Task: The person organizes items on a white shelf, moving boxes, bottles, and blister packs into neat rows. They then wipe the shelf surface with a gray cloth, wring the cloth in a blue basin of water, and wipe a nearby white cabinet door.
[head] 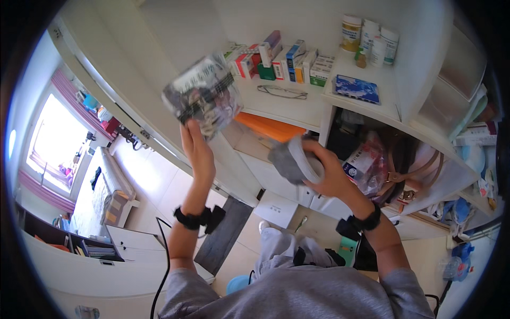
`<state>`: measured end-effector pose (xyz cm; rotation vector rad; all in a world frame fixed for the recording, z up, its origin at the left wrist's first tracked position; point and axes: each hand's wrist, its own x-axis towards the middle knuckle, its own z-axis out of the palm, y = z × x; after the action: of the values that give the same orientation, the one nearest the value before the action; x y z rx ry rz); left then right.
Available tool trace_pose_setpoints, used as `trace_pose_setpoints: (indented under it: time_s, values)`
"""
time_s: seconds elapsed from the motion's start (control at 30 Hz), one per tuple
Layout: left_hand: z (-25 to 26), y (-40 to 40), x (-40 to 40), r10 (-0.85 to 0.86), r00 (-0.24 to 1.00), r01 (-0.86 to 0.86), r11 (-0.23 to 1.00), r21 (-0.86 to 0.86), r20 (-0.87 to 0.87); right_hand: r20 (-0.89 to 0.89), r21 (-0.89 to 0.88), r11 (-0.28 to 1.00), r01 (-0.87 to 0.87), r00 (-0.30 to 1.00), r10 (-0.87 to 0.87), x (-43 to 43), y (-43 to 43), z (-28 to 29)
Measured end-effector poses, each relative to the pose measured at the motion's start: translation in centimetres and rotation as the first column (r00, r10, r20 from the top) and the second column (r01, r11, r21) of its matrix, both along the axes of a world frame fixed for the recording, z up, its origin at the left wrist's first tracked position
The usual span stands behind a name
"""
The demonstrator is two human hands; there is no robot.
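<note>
My left hand [198, 153] grips the lower edge of a glossy, plastic-wrapped package [205, 95] that bears a dark printed picture and writing. It is held up in front of the cabinet's left side and is slightly blurred. In my right hand [334, 172] is a rounded grey and white object [297, 161], too blurred to name closely. The fingers curl around its white side, in front of the lower compartments. Behind the package, several medicine boxes [279, 65] stand in a row on the shelf. A pair of glasses [282, 92] lies before them.
A blue patterned booklet or box [356, 88] and several bottles [370, 38] occupy the right shelf. Below it, a compartment holds plastic packaging [366, 163] and a brown strap [414, 171]. Something flat and orange [271, 127] lies under the left shelf. A white box [275, 209] rests by my feet.
</note>
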<state>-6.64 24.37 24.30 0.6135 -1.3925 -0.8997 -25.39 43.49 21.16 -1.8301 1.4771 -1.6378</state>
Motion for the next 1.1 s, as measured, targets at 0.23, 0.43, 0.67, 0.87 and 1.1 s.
trace_pose_setpoints:
  time_s: [0.23,0.43,0.67,0.87,1.1]
  values:
    - [8.1,-12.9,-2.4,-0.301,0.945,0.257,0.925,0.28,0.127,0.092,-0.192,0.955,0.224,0.973,-0.209,0.0,-10.5,0.7]
    - [10.8,-21.6,-8.2,-0.3,0.938,0.343,0.88,0.33,-0.175,0.147,-0.219,0.896,0.386,0.921,-0.361,-0.9,-12.7,-0.8]
    - [10.9,-27.7,-14.1,-0.219,0.974,0.222,0.876,0.427,-0.058,0.261,-0.052,0.883,0.467,0.86,-0.439,-1.3,-13.4,-0.2]
    - [8.2,-30.1,-16.4,-0.216,0.976,0.187,0.892,0.412,0.026,0.248,-0.042,0.872,0.489,0.85,-0.465,-1.3,-13.2,0.1]
    - [4.2,-35.8,-16.5,-0.252,0.966,0.217,0.915,0.341,0.062,0.294,0.002,0.879,0.476,0.84,-0.456,-1.2,-13.6,0.1]
